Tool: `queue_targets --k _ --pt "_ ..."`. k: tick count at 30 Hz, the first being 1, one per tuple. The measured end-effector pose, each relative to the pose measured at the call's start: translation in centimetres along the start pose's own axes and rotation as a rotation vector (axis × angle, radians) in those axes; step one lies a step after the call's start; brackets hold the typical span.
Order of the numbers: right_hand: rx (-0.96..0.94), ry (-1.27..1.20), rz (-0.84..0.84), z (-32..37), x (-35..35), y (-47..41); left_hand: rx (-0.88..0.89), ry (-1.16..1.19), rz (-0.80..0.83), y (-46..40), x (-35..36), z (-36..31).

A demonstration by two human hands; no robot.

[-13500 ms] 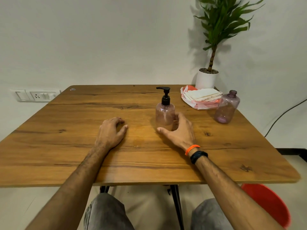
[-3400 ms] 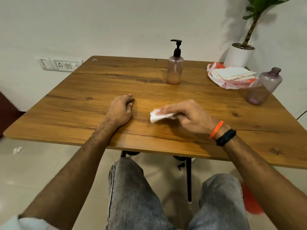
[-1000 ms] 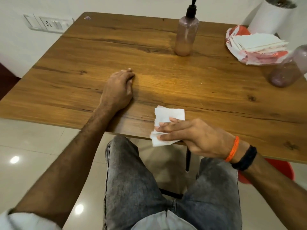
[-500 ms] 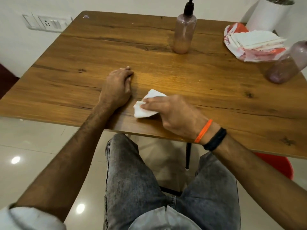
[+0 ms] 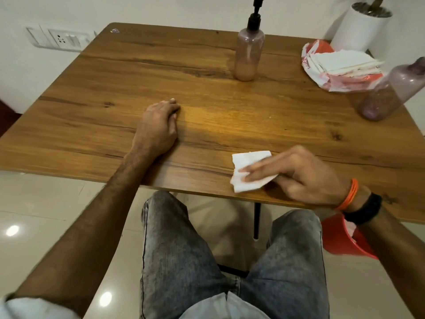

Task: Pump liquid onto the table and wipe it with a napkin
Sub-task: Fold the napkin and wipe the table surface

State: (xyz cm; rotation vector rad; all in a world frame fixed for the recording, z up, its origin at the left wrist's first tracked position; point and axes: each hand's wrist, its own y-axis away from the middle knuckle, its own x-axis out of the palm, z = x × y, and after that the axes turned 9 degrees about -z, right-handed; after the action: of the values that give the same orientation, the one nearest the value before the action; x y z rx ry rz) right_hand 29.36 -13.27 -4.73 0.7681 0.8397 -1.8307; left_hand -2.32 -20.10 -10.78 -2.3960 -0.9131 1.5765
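Observation:
A folded white napkin [image 5: 247, 161] lies on the wooden table [image 5: 230, 111] close to its front edge, right of the middle. My right hand [image 5: 299, 176] presses on it with straight fingers laid across its lower half. My left hand [image 5: 158, 130] rests on the table to the left, fingers loosely curled, holding nothing. The pump bottle [image 5: 248, 51], pinkish with a black pump, stands upright at the back centre, far from both hands. No liquid shows plainly on the wood.
A stack of white napkins [image 5: 342, 63] on a red-and-white wrapper sits at the back right, beside a capped pinkish bottle [image 5: 388, 93] and a white plant pot [image 5: 361, 28]. A red bucket [image 5: 340, 240] stands on the floor under the table's right side.
My right hand has slid the napkin to the right along the front edge, away from my left hand. The left hand has stayed where it was.

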Motion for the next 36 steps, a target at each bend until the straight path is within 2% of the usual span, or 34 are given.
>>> queue_targets --k 5,9,12,15,19,21,24,27,33,36 --pt "0.245 -0.345 -0.441 -0.5 -1.4 -2.5 -0.008 0.029 0.012 0.0 -0.3 -0.3" --pt "0.552 -0.743 -0.578 -0.8 -1.0 -5.6 -0.065 0.066 0.033 -0.4 -1.1 -1.1" --pt "0.724 -0.871 -0.533 -1.4 -0.4 -7.4 -0.141 0.137 0.052 -0.6 -1.6 -2.4" --pt "0.814 -0.974 -0.468 -1.9 -0.3 -8.7 -0.249 0.257 0.018 -1.2 -1.8 -4.3" --pt "0.839 -0.993 -0.453 -2.0 -0.1 -9.7 -0.478 0.792 0.171 -1.8 -1.7 -7.1" --pt "0.843 -0.972 -0.479 -1.9 0.0 -10.0 -0.544 0.93 0.236 -1.8 -1.5 -7.9" --pt "0.849 -0.978 -0.536 -2.1 0.0 -10.3 -0.602 0.987 0.272 -1.8 -1.5 -8.9" --pt "0.809 -1.065 -0.534 -2.2 -0.5 -10.2 -0.659 1.075 0.236 -2.0 -1.6 -9.6" --pt "0.792 -1.122 -0.264 -2.1 -1.4 -8.9 -0.726 1.164 0.102 -3.0 -2.2 -9.8" --pt "0.805 -1.088 -0.202 -1.6 -0.9 -8.7 -0.757 1.162 0.053 -3.3 -2.2 -9.6"
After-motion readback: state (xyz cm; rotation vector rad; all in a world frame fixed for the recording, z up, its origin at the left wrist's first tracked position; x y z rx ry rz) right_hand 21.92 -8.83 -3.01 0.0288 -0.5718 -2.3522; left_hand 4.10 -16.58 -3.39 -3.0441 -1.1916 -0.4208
